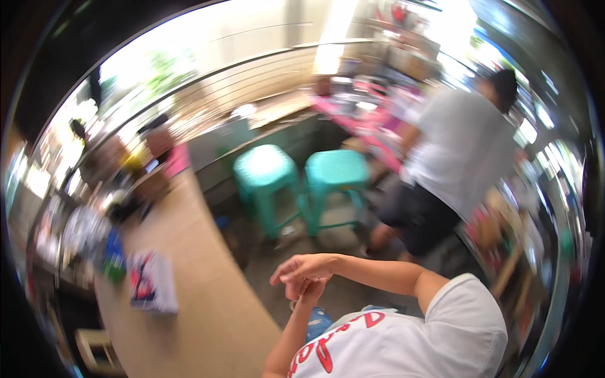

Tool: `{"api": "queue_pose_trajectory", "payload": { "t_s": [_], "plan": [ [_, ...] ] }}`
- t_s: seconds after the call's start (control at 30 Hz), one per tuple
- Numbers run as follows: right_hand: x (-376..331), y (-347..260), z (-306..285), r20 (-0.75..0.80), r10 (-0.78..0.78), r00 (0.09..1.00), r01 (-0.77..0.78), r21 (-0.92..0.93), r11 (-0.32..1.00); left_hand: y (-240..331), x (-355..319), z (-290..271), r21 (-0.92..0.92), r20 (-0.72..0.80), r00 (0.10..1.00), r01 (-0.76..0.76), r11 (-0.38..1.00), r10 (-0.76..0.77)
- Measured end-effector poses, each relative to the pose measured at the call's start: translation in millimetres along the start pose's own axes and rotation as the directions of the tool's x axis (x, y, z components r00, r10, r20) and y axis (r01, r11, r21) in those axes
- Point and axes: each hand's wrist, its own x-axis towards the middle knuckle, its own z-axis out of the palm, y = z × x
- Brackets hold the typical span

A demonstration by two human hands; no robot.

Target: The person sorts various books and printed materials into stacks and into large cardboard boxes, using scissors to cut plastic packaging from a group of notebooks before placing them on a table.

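My two hands meet in front of my body, right of the wooden table's curved edge (217,252). My right hand (304,267) lies across the top of the left one, its fingers loosely stretched toward the left and nothing visible in them. My left hand (313,288) comes up from below on its raised forearm. Its fingers are mostly hidden under the right hand, so their pose is unclear. On the table to the left lies a white block-shaped package or book (153,281) with a red and dark picture, apart from both hands.
Two turquoise plastic stools (268,165) (338,169) stand on the floor ahead. A person in a white shirt (466,142) leans at a cluttered pink-topped counter (343,120) on the right. Clear plastic bags (88,233) and a cardboard box (151,184) crowd the table's far left.
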Motion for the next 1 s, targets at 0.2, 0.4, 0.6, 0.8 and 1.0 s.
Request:
{"api": "queue_pose_trajectory", "payload": {
  "t_s": [0.2,0.4,0.6,0.8,1.0],
  "plan": [
    [-357,220,71,-0.515,-0.314,0.798,0.450,0.163,0.878,-98,-44,271,0.411,0.884,0.376,-0.350,0.842,-0.276],
    [-510,411,277,-0.905,-0.320,0.281,0.811,0.046,0.583,-217,-165,494,0.448,0.738,-0.448,-0.234,0.863,-0.505],
    [-580,547,402,-0.937,-0.100,-0.336,0.793,-0.338,0.506,-268,-285,665,0.245,0.814,-0.435,-0.344,0.907,-0.384],
    [-658,635,456,-0.712,0.252,-0.655,0.725,-0.498,0.476,-385,-348,902,0.447,0.852,-0.173,-0.248,0.859,-0.494],
    [-798,726,478,-0.569,0.483,-0.665,0.746,-0.478,0.463,-576,-369,1184,0.818,0.542,-0.050,0.261,0.513,-0.839]
  ]
}}
